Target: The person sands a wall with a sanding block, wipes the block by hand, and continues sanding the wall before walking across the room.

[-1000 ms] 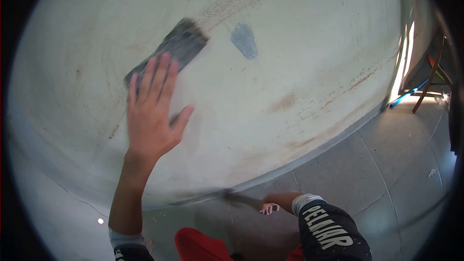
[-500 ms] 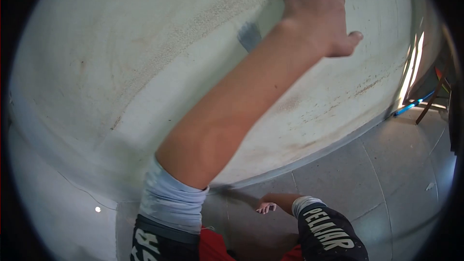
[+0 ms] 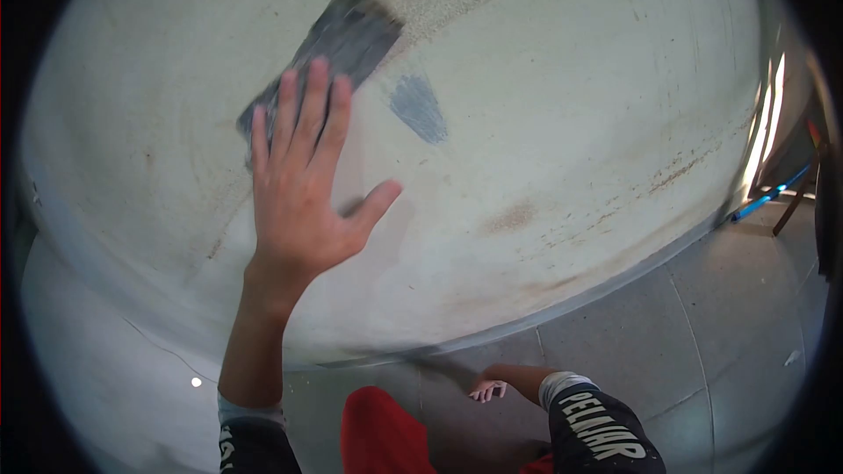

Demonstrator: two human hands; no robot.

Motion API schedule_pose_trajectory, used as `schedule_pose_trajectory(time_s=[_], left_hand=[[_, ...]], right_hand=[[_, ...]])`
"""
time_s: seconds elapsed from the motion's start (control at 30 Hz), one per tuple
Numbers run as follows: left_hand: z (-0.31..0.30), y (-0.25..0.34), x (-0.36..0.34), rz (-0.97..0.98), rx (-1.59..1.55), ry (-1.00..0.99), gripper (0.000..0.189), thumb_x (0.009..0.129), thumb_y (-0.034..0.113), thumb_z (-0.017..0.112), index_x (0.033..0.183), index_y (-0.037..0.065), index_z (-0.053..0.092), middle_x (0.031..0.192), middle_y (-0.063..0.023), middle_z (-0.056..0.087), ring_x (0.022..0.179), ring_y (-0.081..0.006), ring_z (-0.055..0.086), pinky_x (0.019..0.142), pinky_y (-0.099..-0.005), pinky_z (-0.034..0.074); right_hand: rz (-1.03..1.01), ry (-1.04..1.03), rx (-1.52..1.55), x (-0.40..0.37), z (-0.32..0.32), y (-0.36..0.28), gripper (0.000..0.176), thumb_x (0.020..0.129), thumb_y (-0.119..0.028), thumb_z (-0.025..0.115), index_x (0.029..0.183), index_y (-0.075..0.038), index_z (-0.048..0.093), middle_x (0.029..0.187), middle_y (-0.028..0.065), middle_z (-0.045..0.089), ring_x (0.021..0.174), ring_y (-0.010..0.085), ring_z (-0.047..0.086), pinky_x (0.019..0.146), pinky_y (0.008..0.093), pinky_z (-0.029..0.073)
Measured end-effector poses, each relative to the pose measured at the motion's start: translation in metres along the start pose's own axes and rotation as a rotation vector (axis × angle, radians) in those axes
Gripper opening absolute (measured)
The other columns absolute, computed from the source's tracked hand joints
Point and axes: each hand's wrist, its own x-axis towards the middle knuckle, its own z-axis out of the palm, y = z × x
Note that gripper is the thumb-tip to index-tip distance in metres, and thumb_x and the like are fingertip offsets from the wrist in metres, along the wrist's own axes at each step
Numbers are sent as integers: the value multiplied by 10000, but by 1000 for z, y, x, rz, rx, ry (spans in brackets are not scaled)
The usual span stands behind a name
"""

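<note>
My left hand [image 3: 303, 184] lies flat with fingers spread, its fingertips on the lower part of a dark grey sheet of sandpaper [image 3: 356, 35]. The sheet rests slanted against a large, curved, off-white surface [image 3: 562, 158], and its outline is slightly blurred. To the right of the sheet, a grey smudged patch [image 3: 418, 109] marks that surface. Low in the view, my right hand [image 3: 488, 390] hangs above the floor with its fingers loosely apart and nothing visible in them.
Grey tiled floor [image 3: 615, 325] runs along the base of the curved surface. A blue rod [image 3: 768, 195] and a dark wooden leg [image 3: 790, 206] stand at the far right. My red-clothed knee [image 3: 378, 434] shows at the bottom. Brown stains streak the surface.
My left hand has swept the sandpaper from the upper right to the left and down across the curved surface, uncovering the grey patch. The right hand has barely moved.
</note>
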Motion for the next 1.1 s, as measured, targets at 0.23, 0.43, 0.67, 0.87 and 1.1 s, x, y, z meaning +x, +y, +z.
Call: schedule_pose_trajectory(time_s=[0.23, 0.43, 0.67, 0.87, 1.1], left_hand=[[1, 69, 125, 283, -29, 157, 782, 938, 479, 589, 1515, -10, 392, 1617, -173, 333, 1521, -308, 266, 1241, -502, 198], [19, 47, 60, 182, -219, 122, 782, 900, 452, 653, 1544, 87, 403, 1642, -113, 316, 1524, -316, 263, 1219, -565, 168], [17, -11, -89, -113, -138, -107, 949, 844, 448, 712, 1572, -2, 302, 1654, -235, 224, 1543, -434, 153, 1196, -639, 65], [17, -5, -80, -87, -146, -97, 990, 843, 405, 721, 1592, -12, 226, 1669, -255, 139, 1545, -462, 91, 1180, -672, 35], [20, -21, -87, -112, -257, 57, 772, 858, 353, 718, 1523, 76, 441, 1612, -212, 339, 1509, -425, 252, 1199, -569, 173]], right_hand=[[-3, 43, 33, -12, 5, 4, 526, 994, -558, 443, 1410, -252, 543, 1387, -16, 579, 1301, 152, 504, 1086, 601, 371], [34, 20, -57, -12, 5, -2, 606, 1003, -581, 421, 1502, -240, 458, 1500, 15, 516, 1398, 168, 452, 1116, 569, 362], [-47, 35, 15, -15, 6, 10, 529, 988, -567, 447, 1420, -271, 527, 1461, -11, 541, 1379, 159, 443, 1083, 586, 366], [-14, 2, -30, -9, 2, 8, 541, 989, -569, 437, 1429, -265, 515, 1469, -12, 534, 1363, 165, 456, 1068, 585, 387], [112, 83, -22, -15, 6, -3, 407, 994, -470, 445, 1344, -292, 552, 1283, -24, 601, 1251, 172, 516, 1044, 590, 405]])
